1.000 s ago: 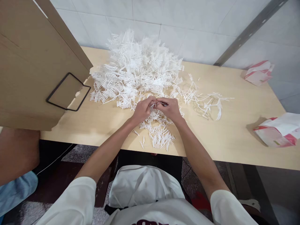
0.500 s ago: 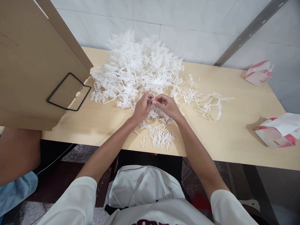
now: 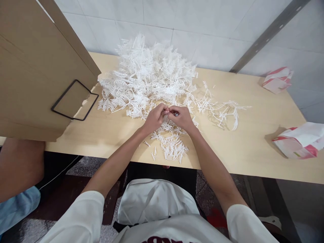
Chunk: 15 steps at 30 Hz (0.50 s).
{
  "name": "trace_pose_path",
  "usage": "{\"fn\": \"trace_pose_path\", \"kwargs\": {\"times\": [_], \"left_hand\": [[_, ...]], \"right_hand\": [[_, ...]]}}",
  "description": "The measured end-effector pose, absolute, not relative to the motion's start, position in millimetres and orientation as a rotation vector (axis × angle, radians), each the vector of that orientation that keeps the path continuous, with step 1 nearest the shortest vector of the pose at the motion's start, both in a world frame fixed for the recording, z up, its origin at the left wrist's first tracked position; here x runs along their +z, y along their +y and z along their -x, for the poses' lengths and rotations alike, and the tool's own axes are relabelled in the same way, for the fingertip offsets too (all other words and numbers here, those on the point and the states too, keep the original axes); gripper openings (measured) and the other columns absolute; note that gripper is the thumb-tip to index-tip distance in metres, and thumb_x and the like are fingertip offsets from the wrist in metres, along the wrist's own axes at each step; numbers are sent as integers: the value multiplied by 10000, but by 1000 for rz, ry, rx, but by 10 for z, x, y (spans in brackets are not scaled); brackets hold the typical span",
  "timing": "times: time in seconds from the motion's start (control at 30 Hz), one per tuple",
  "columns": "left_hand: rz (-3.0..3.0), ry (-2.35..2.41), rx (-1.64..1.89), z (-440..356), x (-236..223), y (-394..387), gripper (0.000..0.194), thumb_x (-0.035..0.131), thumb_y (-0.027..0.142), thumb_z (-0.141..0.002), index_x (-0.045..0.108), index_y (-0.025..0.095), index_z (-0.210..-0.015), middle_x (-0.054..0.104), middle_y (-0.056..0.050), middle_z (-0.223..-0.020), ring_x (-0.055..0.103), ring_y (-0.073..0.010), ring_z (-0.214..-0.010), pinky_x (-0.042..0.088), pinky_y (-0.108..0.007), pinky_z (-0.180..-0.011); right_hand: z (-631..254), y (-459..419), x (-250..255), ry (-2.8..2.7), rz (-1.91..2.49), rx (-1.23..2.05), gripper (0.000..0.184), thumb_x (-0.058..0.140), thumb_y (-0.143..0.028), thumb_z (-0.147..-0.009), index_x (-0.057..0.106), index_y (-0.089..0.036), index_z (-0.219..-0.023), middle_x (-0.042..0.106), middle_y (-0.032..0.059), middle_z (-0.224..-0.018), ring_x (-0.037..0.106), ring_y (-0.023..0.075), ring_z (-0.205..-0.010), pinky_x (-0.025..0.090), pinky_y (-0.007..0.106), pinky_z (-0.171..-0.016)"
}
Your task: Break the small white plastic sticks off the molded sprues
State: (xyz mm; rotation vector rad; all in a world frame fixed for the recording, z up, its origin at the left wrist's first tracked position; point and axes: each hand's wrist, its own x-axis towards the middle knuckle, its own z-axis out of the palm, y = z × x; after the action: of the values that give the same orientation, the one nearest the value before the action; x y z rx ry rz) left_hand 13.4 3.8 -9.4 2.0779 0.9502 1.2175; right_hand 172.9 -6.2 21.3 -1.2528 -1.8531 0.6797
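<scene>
My left hand [image 3: 156, 118] and my right hand [image 3: 182, 117] meet fingertip to fingertip just above the front of a white heap. Both are closed in a pinch, with a small white piece between them, mostly hidden by the fingers. Behind them rises a large pile of white branched plastic-looking strands [image 3: 149, 74]. Below my hands, near the table's front edge, lies a smaller pile of short white sticks [image 3: 174, 148]. A few loose sticks [image 3: 154, 153] lie to its left. Thin bare-looking white stems [image 3: 220, 114] are scattered right of the big pile.
A large cardboard sheet [image 3: 32, 74] stands at the left, with a black wire frame [image 3: 75, 100] against it. Two red-and-white paper packets [image 3: 298, 140] [image 3: 277, 80] sit at the right of the wooden table [image 3: 243, 148]. Another person's arm [image 3: 21, 168] shows at the lower left. A tiled wall [image 3: 210, 30] backs the table.
My hands have shifted slightly down and the right fingers have curled in further. The piles look the same.
</scene>
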Motion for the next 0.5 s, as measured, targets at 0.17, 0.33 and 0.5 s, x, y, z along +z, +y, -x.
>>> {"fn": "trace_pose_path", "kwargs": {"times": [0.17, 0.33, 0.5], "left_hand": [[-1978, 884, 1223, -159, -57, 18, 92, 446, 138, -878, 480, 203, -822, 539, 15, -746, 468, -108, -672, 380, -249, -633], [-1743, 861, 1297, -153, -24, 42, 221, 486, 403, -949, 493, 209, -843, 459, 24, -698, 392, -93, -583, 346, -239, -548], [-1637, 1005, 1389, -145, -47, 99, 292, 502, 524, -931, 514, 233, -930, 482, 24, -723, 399, -81, -548, 344, -227, -503]], "right_hand": [[-1684, -93, 185, -1735, 1186, 682, 109, 558, -251, -666, 528, -183, -586, 412, -55, -516, 325, 71, -508, 275, 244, -514], [-1690, -104, 176, -1651, 1184, 594, 122, 464, -187, -681, 510, -190, -568, 434, -44, -509, 360, 81, -499, 292, 254, -531], [-1737, -74, 209, -1703, 1250, 620, 265, 478, -249, -804, 521, -189, -549, 472, -31, -517, 399, 94, -517, 312, 270, -556]]}}
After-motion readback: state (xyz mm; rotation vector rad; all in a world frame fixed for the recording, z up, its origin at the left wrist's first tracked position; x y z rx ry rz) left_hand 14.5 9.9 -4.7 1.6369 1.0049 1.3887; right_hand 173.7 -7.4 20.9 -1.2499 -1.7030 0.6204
